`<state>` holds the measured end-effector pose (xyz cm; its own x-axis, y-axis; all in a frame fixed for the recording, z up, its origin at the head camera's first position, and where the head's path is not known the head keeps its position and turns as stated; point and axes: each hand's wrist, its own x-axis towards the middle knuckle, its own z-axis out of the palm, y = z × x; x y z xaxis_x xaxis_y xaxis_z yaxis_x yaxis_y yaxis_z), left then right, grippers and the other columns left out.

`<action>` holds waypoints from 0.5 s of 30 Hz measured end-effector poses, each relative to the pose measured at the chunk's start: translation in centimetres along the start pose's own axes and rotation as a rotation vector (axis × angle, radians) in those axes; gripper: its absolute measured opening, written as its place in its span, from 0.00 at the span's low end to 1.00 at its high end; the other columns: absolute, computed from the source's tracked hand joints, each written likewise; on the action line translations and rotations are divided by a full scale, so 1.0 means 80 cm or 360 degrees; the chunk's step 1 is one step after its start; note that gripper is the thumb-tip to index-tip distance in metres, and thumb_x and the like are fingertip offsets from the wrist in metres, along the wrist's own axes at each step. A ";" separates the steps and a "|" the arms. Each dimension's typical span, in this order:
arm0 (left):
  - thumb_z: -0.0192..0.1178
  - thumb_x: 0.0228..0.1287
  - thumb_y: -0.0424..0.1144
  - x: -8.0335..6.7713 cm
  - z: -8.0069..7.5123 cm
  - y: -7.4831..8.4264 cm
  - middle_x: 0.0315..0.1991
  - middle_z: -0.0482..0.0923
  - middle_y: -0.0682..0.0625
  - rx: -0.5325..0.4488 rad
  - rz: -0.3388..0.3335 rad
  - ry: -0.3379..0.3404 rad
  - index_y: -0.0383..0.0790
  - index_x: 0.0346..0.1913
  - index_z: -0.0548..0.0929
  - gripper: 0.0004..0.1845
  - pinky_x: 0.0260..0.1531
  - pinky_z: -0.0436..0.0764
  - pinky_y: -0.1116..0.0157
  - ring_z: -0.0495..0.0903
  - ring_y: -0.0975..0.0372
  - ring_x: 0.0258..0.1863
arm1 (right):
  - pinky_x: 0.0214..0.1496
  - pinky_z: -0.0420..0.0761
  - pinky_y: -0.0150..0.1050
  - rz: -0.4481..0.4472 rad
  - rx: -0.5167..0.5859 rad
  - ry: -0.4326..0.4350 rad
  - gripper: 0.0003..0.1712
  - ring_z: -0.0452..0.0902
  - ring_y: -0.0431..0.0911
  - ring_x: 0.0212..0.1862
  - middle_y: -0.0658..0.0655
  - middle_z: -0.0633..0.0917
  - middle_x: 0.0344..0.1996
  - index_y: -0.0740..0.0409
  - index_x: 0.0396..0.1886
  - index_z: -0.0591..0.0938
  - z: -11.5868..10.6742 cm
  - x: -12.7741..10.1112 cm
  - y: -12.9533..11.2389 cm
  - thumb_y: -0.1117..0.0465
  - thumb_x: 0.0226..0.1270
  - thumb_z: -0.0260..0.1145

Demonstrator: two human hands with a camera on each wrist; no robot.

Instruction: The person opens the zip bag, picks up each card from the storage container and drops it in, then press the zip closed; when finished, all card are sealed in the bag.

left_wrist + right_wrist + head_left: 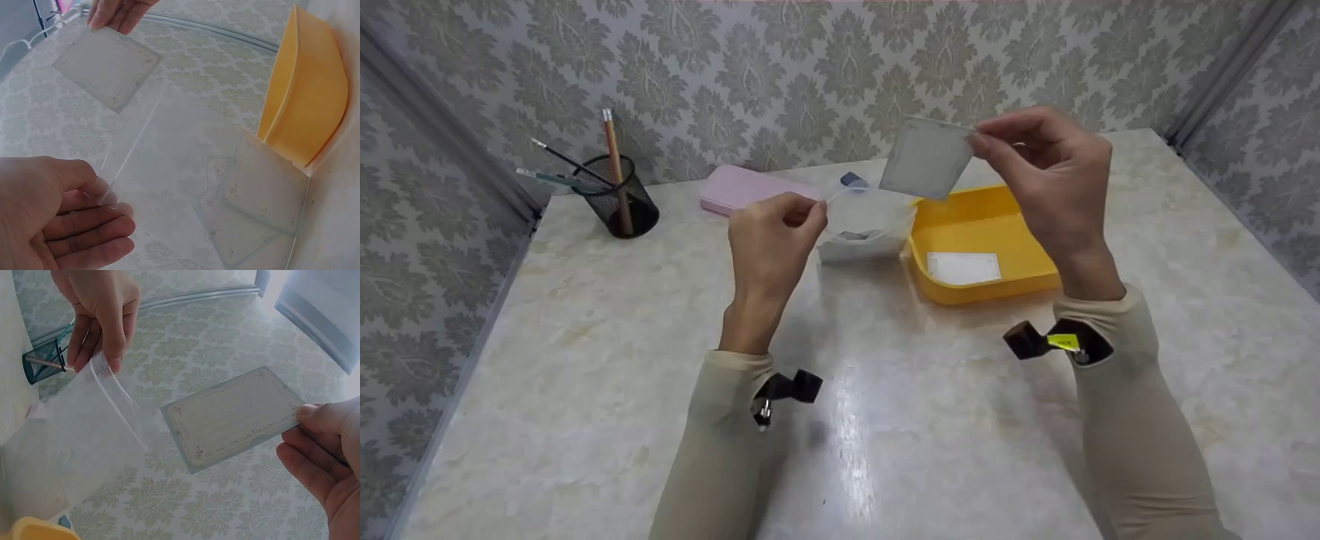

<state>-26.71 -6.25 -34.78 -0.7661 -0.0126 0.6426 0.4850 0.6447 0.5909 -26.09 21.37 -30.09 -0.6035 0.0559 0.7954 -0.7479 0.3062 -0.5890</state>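
Note:
My left hand (771, 247) pinches the rim of a clear zip bag (870, 217), whose mouth stands open above the table. Several pale cards (253, 197) lie inside the bag, seen through its plastic in the left wrist view. Up and to the right, my right hand (1057, 172) holds a lined card (236, 419) with an ornate border by one edge, between thumb and fingers. That card is in the air near the bag's mouth, apart from it. A yellow tray (982, 292) stands below the right hand with a white card (964, 268) in it.
A black mesh pen cup (622, 199) with pencils and a pen stands at the back left. Beside it lies a pink case (754, 187). A small dark blue object (853, 180) sits behind the bag. Patterned wallpaper (780, 75) closes off the table's back edge.

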 end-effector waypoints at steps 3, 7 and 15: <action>0.70 0.69 0.34 0.000 0.000 0.000 0.28 0.90 0.45 -0.0005 0.0002 0.0002 0.33 0.35 0.94 0.08 0.35 0.86 0.55 0.89 0.55 0.27 | 0.49 0.85 0.36 -0.0027 0.0075 0.0001 0.06 0.89 0.45 0.41 0.57 0.90 0.39 0.73 0.43 0.88 0.006 -0.002 -0.003 0.76 0.67 0.74; 0.69 0.70 0.34 0.000 0.000 -0.001 0.28 0.89 0.45 -0.0008 0.0017 0.0008 0.34 0.34 0.94 0.08 0.35 0.86 0.55 0.89 0.55 0.27 | 0.48 0.86 0.36 -0.0047 0.0124 0.0007 0.06 0.89 0.46 0.40 0.57 0.90 0.38 0.73 0.42 0.87 0.012 -0.005 -0.004 0.77 0.67 0.73; 0.69 0.70 0.35 0.000 -0.001 0.000 0.27 0.89 0.46 -0.0006 0.0000 0.0008 0.34 0.34 0.94 0.08 0.35 0.86 0.55 0.88 0.56 0.27 | 0.44 0.85 0.34 -0.0106 0.0150 -0.0091 0.06 0.88 0.45 0.39 0.57 0.90 0.38 0.72 0.43 0.87 0.023 -0.009 0.002 0.76 0.68 0.73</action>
<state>-26.70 -6.30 -34.77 -0.7641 -0.0165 0.6449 0.4865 0.6416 0.5929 -26.27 19.60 -31.00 -0.5643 -0.0170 0.8254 -0.8080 0.2166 -0.5479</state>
